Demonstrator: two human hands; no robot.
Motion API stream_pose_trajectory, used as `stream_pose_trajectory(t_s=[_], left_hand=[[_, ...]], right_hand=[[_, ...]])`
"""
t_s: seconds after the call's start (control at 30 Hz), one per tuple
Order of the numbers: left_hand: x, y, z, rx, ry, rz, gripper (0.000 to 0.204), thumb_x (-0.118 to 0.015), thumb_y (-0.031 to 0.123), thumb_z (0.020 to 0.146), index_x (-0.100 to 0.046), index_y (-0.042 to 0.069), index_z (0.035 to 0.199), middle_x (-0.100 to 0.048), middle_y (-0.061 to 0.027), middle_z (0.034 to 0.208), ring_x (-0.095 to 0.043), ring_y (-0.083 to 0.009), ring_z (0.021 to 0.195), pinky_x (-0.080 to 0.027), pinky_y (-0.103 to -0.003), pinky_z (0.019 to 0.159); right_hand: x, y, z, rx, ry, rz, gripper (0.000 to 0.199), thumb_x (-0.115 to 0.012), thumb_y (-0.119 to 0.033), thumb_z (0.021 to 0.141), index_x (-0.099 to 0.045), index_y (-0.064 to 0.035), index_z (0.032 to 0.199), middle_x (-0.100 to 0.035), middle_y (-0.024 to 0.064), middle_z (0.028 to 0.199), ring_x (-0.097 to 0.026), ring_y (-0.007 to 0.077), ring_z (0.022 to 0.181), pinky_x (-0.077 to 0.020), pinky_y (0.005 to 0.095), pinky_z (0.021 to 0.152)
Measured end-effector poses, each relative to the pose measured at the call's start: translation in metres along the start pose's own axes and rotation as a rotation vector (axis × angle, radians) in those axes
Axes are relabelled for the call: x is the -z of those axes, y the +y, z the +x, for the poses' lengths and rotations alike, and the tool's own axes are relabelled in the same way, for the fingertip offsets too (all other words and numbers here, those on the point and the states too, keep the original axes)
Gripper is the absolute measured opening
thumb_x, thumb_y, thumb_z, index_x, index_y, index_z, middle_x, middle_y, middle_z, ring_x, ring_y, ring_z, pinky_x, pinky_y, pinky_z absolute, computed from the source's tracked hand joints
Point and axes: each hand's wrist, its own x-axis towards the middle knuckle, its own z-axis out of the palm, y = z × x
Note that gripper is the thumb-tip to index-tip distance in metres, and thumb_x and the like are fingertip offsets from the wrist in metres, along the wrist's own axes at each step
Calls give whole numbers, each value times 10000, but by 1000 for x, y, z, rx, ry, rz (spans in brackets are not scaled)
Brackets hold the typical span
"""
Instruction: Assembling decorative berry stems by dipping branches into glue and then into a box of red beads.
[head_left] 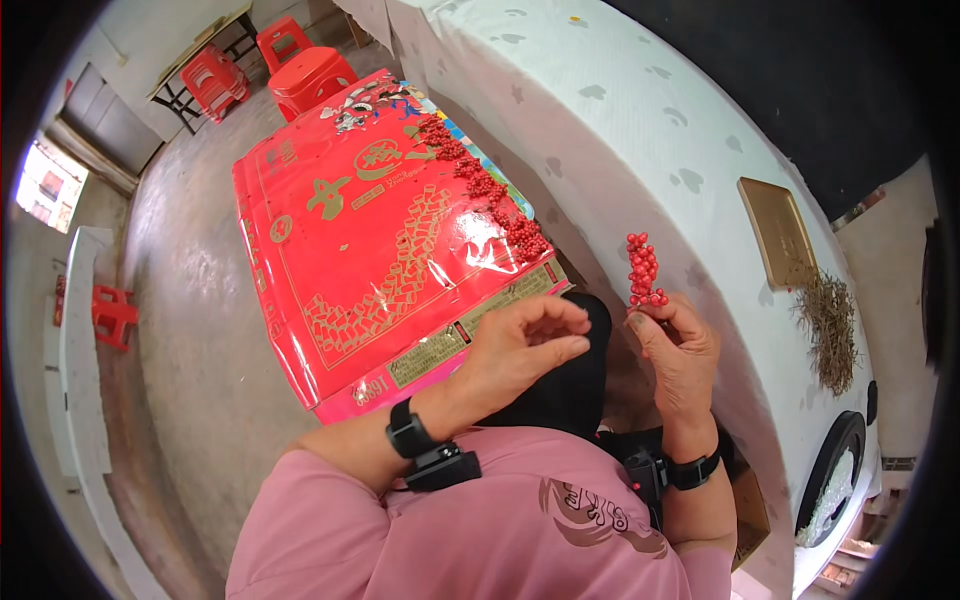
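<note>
Pale cloth, glossy red berry sprig

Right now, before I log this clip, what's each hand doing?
Left hand: open, half curled, with nothing visible in it.
Right hand: closed, pinching the red berry sprig near its lower end.

The person wears a pink top with short, loose sleeves. Its front bears a brownish, sweeping graphic with dark-outlined lettering. Below are black trousers. The left hand and right hand are bare; a black strap circles each wrist, a blocky black device beside it, the right one marked by a small red spot.
</note>
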Motion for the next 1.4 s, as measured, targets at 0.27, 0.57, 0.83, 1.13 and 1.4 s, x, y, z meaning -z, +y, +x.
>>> stream_pose_trajectory(t_s=[0.27, 0.57, 0.83, 1.13, 1.4], left_hand=[[-22, 1, 22, 72, -168, -92, 218, -694, -3, 839, -625, 33, 1043, -665, -51, 986, -637, -98, 885, -525, -230, 791], [-26, -7, 35, -23, -176, -169, 172, -708, -14, 824, -604, 45, 948, -641, -16, 893, -615, -68, 826, -516, -206, 747], [-8, -7, 39, -69, -98, -159, 175, -708, -27, 817, -598, 44, 933, -642, -25, 894, -615, -75, 818, -518, -215, 739], [73, 79, 17, -199, 253, 53, 153, -680, -21, 828, -628, 35, 961, -665, -52, 874, -643, -125, 792, -533, -255, 727], [132, 185, 11, -476, 343, 362, 158, -673, 59, 863, -628, 16, 1009, -663, -57, 919, -638, -131, 813, -522, -261, 741]], right_hand=[[4, -12, -6, -66, 3, 22, 74, -692, 40, 805, -669, -4, 861, -560, 0, 852, -515, 60, 771, -403, 190, 661], [5, -8, -2, -38, -42, 12, 73, -695, 27, 806, -675, -2, 870, -551, -3, 822, -498, 52, 741, -389, 185, 631], [3, -8, 5, -45, -153, -37, 134, -651, 12, 837, -689, -10, 964, -574, 8, 889, -509, 53, 704, -392, 179, 567], [50, 4, 27, 171, 52, -466, 130, -612, 17, 856, -665, -1, 973, -576, 20, 924, -524, 75, 775, -427, 196, 667], [100, 27, 44, 222, 282, -666, 111, -602, 0, 867, -661, -1, 961, -569, 34, 909, -545, 104, 788, -447, 209, 693]])
